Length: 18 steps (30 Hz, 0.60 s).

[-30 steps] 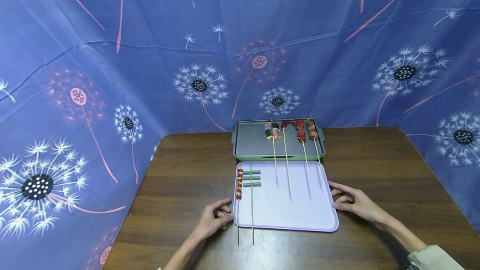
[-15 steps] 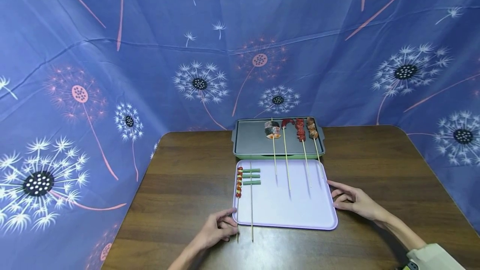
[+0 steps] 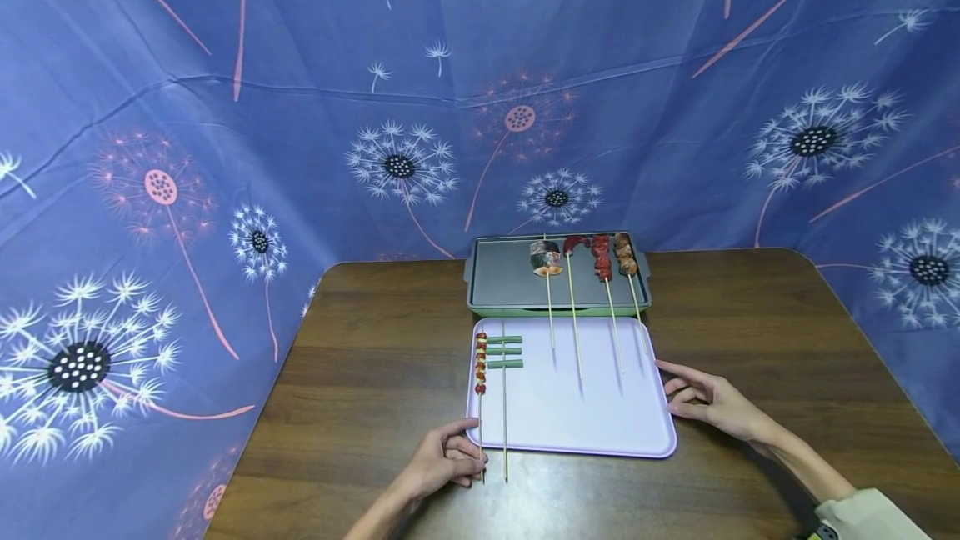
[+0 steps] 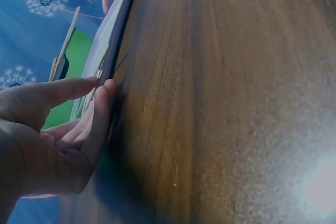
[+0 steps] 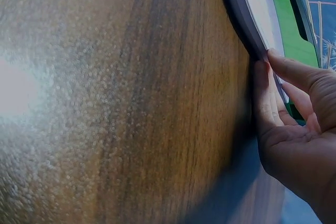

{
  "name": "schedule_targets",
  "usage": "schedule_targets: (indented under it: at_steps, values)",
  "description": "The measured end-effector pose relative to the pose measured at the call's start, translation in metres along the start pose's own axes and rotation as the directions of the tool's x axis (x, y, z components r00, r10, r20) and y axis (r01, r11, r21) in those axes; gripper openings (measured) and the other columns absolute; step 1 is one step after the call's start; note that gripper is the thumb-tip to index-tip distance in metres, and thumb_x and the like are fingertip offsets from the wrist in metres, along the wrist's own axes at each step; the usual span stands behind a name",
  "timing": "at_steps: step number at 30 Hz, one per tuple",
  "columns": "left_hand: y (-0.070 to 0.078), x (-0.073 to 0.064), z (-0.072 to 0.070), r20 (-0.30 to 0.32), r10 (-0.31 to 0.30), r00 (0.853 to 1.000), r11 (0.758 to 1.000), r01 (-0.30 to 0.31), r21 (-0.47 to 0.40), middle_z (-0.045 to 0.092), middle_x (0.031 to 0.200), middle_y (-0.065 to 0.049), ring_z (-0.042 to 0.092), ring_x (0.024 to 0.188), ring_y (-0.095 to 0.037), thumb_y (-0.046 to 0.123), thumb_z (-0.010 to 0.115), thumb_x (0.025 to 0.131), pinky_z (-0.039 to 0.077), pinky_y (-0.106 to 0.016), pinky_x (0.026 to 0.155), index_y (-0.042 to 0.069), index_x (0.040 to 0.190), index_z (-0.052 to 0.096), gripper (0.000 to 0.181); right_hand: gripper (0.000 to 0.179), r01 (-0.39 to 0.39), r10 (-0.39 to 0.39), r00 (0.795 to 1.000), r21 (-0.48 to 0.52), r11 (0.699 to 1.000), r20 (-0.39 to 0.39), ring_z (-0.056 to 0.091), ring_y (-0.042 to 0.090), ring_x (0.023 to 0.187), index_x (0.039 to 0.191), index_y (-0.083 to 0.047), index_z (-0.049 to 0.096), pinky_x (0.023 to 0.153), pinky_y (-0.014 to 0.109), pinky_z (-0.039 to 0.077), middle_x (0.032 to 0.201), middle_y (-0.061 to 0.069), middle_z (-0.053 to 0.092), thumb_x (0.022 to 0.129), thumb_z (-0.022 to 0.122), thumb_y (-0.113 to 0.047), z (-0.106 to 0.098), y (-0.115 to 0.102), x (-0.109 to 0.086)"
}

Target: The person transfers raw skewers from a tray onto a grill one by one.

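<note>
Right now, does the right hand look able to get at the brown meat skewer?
Probably yes. The right hand is at the right edge of the tray. The brown meat skewer has its bare stick ending over the tray, close by, with only that edge between.

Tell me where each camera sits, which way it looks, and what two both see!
Head: on the person's head, looking forward and down at the purple tray, skewers and griddle; left hand, right hand and sleeve show.
Left wrist: on that wrist, looking at the left hand by the tray's edge; the right hand peeks in.
Right wrist: on that wrist, looking at the right hand by the tray; only it shows.
Shared: both wrist views show tray, table and blue cloth.
</note>
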<state>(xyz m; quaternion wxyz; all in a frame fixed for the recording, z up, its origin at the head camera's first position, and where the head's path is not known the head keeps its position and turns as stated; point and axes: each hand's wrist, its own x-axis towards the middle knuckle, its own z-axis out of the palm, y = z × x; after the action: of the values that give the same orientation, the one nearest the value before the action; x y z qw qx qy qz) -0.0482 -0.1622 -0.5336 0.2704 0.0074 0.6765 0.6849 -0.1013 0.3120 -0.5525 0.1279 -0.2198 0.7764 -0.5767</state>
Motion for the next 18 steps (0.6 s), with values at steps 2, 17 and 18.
schedule_targets:
  at_steps: [2, 17, 18]
  values:
    - [-0.0007, 0.0002, 0.0005, -0.006, -0.006, 1.0, 1.0, 0.006, -0.019, 0.075, 0.096, -0.016, 0.072, 0.071, -0.011, -0.008, 0.071, 0.083, 0.059, -0.02, 0.059, -0.016, 0.148, 0.036, 0.075, 0.062, -0.008, 0.008, 1.0, 0.006, 1.0, -0.001, 0.067, 0.001, 0.095, 0.149, 0.014, 0.036, 0.078, 0.015, 0.052, 0.109, 0.009, 0.07, 0.096, 0.065, 0.001, 0.0003, 0.0, 0.0]
    - [-0.0014, -0.0026, -0.0012, 0.001, -0.043, 0.999, 0.994, 0.043, -0.1, 0.075, 0.093, -0.004, 0.075, 0.072, -0.015, -0.008, 0.073, 0.085, 0.061, -0.02, 0.062, -0.011, 0.147, 0.04, 0.07, 0.062, 0.01, -0.01, 1.0, 0.004, 1.0, 0.006, 0.068, 0.001, 0.093, 0.146, 0.018, 0.034, 0.077, 0.015, 0.054, 0.108, 0.008, 0.071, 0.096, 0.065, 0.002, 0.0007, 0.002, 0.0004]
    - [-0.0012, -0.003, -0.0021, 0.007, -0.045, 0.999, 0.993, 0.045, -0.106, 0.075, 0.094, -0.004, 0.075, 0.073, -0.015, -0.008, 0.073, 0.085, 0.061, -0.02, 0.062, -0.011, 0.148, 0.039, 0.071, 0.062, 0.008, -0.008, 1.0, 0.004, 1.0, 0.007, 0.068, 0.001, 0.093, 0.146, 0.019, 0.034, 0.077, 0.016, 0.054, 0.108, 0.009, 0.071, 0.096, 0.065, 0.002, 0.0005, 0.0022, 0.0005]
